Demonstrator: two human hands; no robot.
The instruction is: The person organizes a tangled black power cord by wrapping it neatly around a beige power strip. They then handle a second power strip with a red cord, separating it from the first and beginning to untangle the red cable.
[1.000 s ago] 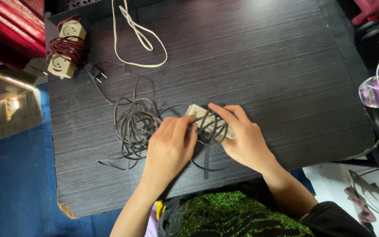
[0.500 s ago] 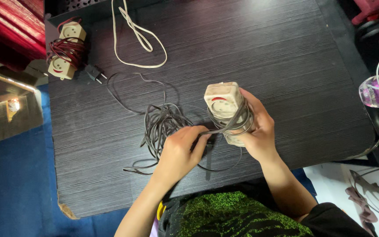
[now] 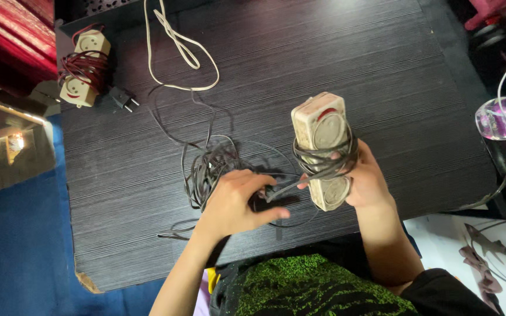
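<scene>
My right hand (image 3: 365, 178) holds a beige extension socket block (image 3: 320, 126) upright above the dark table (image 3: 335, 52), with several turns of dark grey cord (image 3: 323, 161) wrapped round its middle. My left hand (image 3: 235, 202) pinches the same cord just left of the block, pulling a short stretch taut. The loose remainder of the cord (image 3: 206, 167) lies in a tangled heap on the table beside my left hand, and one strand runs back to a black plug (image 3: 122, 98).
A second beige socket block wound with dark red cord (image 3: 84, 67) lies at the table's far left corner. A loose white cord (image 3: 177, 47) loops across the back. A purple-and-clear object (image 3: 502, 117) with a white cable sits off the right edge. Blue floor lies left.
My right hand lifted the socket block off the table and stood it upright. More cord is wound round it, and my left hand moved down-left, drawing cord from the heap.
</scene>
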